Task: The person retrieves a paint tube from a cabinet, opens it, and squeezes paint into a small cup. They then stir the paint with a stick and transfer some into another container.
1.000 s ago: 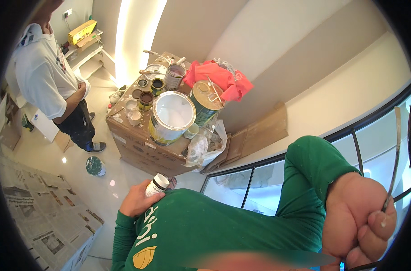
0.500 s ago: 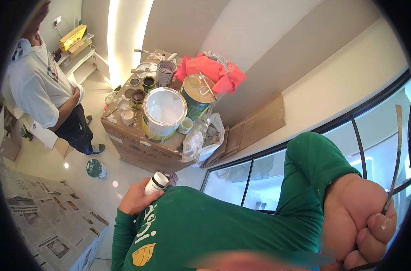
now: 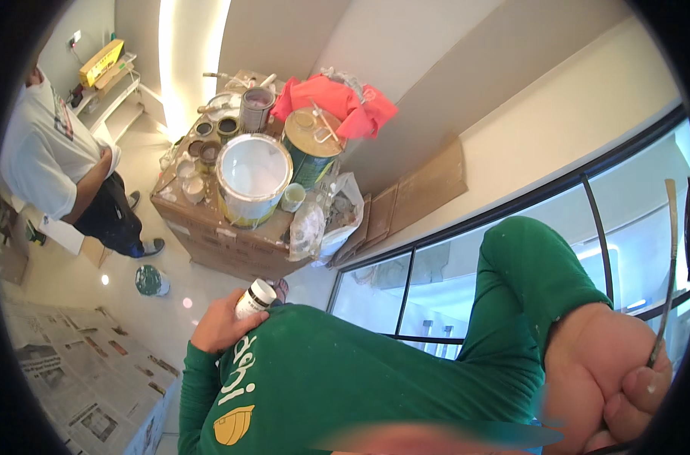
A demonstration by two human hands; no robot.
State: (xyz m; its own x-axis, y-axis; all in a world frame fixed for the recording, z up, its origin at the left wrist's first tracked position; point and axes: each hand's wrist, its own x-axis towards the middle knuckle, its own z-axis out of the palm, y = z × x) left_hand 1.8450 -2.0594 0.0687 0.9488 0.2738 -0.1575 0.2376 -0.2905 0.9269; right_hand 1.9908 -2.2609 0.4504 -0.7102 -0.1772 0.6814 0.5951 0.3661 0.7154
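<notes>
My left hand (image 3: 217,324) is wrapped round a small white jar (image 3: 255,299) with a dark band near its top, close to my green sleeve and shirt. The jar tilts up and to the right. At the far right, my right hand (image 3: 614,371) is raised close to the camera, its fingers curled round the lower end of a thin stick (image 3: 667,273). This stick points upward; its top is tan and its lower part dark. Some fingertips of that hand are cut off by the picture's rim.
A cardboard box (image 3: 208,243) bears a large white paint bucket (image 3: 254,178), a green tin (image 3: 311,144), several smaller tins, red cloth (image 3: 337,102) and plastic bags. Beside it are a spattered bucket (image 3: 152,280), a person in a white shirt (image 3: 53,155), newspaper-covered surface (image 3: 79,371) and dark-framed glass (image 3: 436,296).
The box and the person have shifted left in the picture as the view turned. The jar's top now tips more toward the camera. Both hands keep their hold.
</notes>
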